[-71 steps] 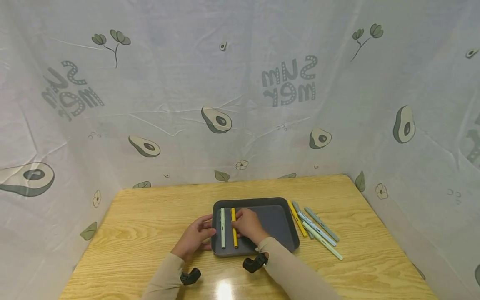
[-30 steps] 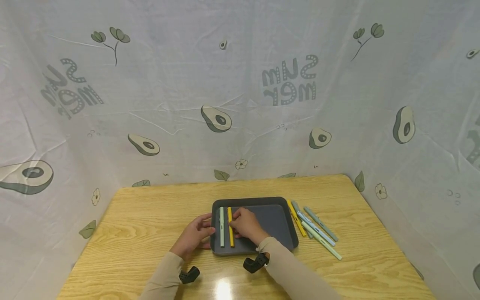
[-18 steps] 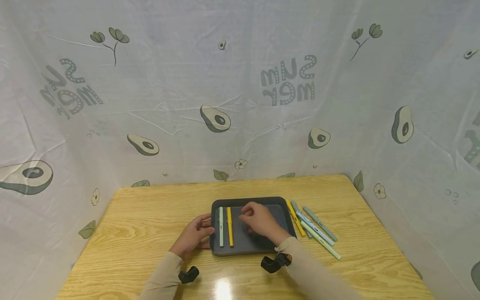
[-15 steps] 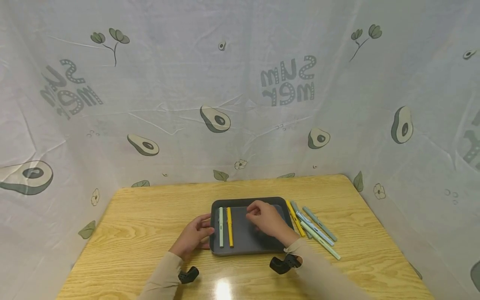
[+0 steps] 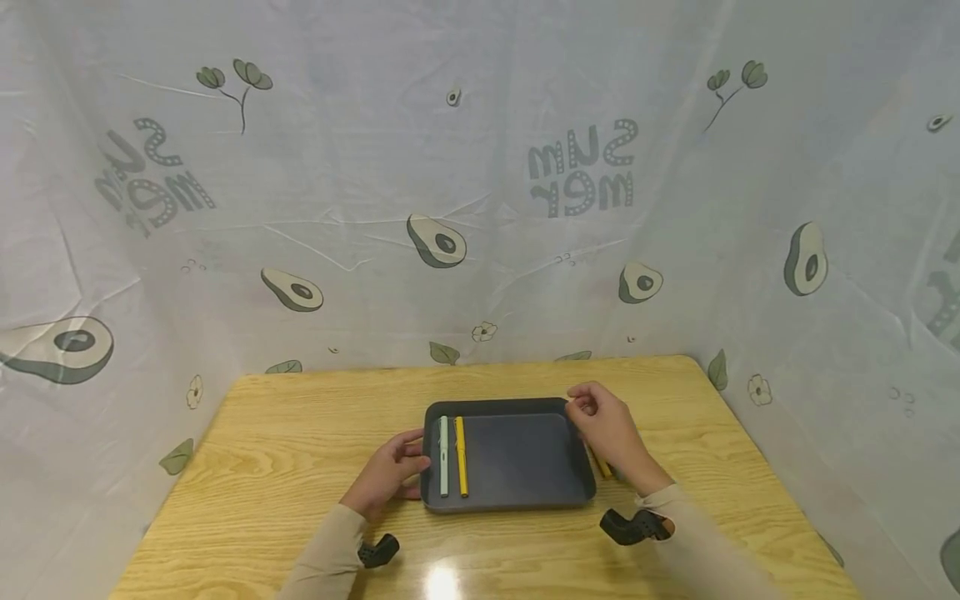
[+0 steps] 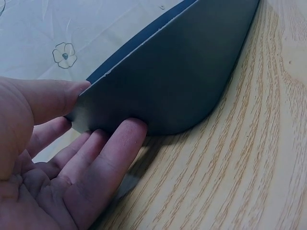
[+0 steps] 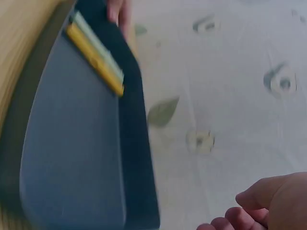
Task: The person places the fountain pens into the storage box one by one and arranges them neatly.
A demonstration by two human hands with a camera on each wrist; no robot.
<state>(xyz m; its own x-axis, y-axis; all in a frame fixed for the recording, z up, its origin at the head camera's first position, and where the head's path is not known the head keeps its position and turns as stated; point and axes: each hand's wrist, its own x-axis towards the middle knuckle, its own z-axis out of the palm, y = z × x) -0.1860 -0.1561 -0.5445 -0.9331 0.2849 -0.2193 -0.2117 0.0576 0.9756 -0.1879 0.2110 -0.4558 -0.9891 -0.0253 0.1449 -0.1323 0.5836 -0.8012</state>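
Observation:
A dark grey rectangular tray point(image 5: 517, 505) lies on the wooden table. Inside, along its left side, a pale green capped pen point(image 5: 444, 457) and a yellow capped pen point(image 5: 461, 457) stand side by side, nearly parallel. My left hand point(image 5: 390, 473) is at the tray's left wall; in the left wrist view its thumb meets the rim and its fingertips touch the outer wall. Over the tray's right rim hovers my right hand point(image 5: 609, 429), fingers loosely bent and nothing held. Beneath it, another yellow pen point(image 5: 602, 467) shows only in part.
The wooden table point(image 5: 322, 408) extends around the tray on all sides. Behind it hangs a pale curtain point(image 5: 517, 283) printed with avocados. The right hand and forearm cover most of the pens lying right of the tray.
My right hand slid the yellow pen left beside the pale green one, let go of it, then moved right to above the pens outside the tray. The left hand stayed at the tray.

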